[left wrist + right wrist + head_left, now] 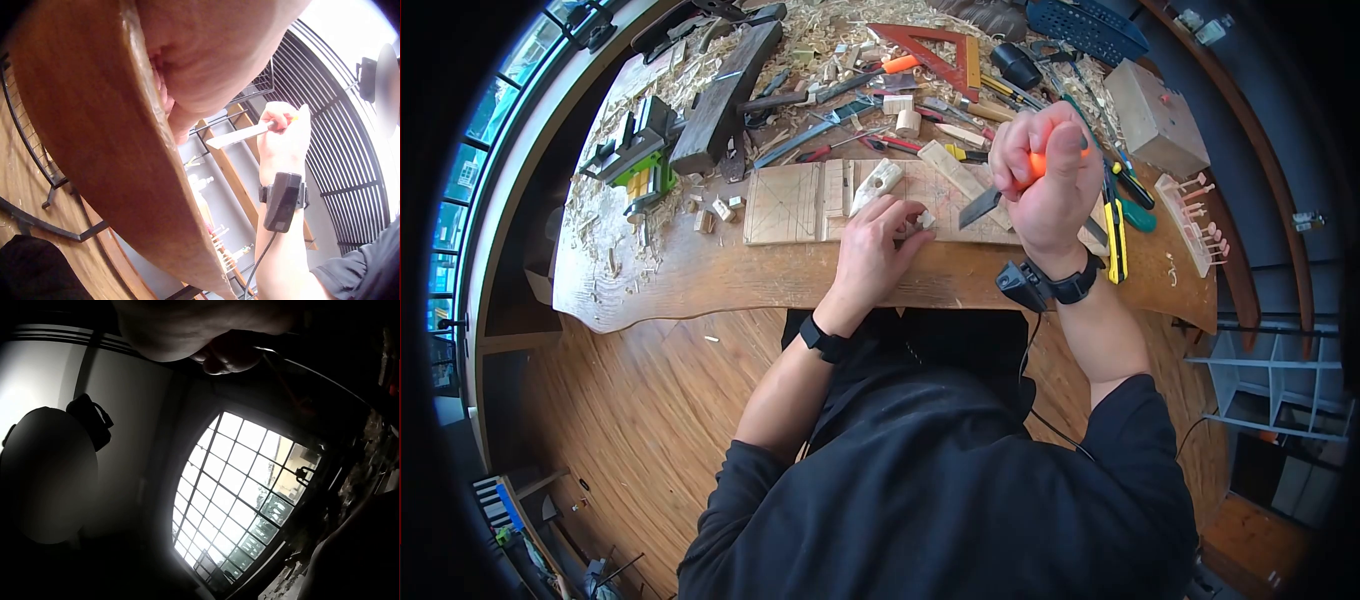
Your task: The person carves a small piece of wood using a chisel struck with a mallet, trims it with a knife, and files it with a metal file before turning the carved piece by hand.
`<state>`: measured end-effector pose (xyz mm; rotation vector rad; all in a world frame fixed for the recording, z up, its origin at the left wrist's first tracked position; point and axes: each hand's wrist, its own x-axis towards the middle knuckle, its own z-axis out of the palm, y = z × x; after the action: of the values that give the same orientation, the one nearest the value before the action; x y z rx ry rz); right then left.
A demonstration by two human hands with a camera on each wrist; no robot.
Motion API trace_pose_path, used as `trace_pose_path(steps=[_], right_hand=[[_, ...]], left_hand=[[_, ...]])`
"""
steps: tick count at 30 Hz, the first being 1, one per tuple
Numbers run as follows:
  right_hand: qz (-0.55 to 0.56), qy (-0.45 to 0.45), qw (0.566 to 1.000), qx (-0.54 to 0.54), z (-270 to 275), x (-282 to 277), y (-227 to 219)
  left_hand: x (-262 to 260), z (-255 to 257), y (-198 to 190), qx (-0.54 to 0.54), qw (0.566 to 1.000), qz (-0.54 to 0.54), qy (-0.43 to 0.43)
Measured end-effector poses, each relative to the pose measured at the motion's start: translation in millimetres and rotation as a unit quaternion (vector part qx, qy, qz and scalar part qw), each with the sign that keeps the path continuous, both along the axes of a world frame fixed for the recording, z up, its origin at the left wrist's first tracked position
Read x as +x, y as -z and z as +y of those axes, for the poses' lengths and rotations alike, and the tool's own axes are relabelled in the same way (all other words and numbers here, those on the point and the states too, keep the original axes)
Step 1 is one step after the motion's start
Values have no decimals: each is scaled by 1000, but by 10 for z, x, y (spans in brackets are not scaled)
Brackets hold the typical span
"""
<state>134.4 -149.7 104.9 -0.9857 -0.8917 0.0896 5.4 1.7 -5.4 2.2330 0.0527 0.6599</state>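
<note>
In the head view my right hand [1052, 185] grips the orange handle of a chisel [980, 208], raised over the bench's front, its flat blade slanting down to the left. The left wrist view also shows the chisel blade [240, 135] held up beyond the table edge. My left hand [872, 245] holds a pale carved wood piece [878, 182] down on a wooden board [784, 205]. The piece has a hole near its far end, and the fingers cover its near part. A gap separates the blade from the left hand. The right wrist view is dark.
Wood shavings, chisels and wood blocks cover the back of the bench [700, 268]. A red triangle square [930, 50] lies there. A yellow cutter [1116, 235] is right of the board, near a wooden box [1157, 115]. A green vise [645, 180] stands left.
</note>
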Motion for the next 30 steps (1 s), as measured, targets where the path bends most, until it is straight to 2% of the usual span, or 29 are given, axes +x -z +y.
trace_pose_path(steps=[3, 13, 30], right_hand=[[2, -1, 1000, 30, 65, -37, 4], [26, -11, 999, 27, 249, -83, 55], [47, 45, 998, 19, 247, -89, 106]], left_hand=[[5, 4, 17, 6, 1000, -2, -3], [9, 13, 29, -2, 1000, -17, 2], [16, 31, 91, 7, 999, -36, 7]])
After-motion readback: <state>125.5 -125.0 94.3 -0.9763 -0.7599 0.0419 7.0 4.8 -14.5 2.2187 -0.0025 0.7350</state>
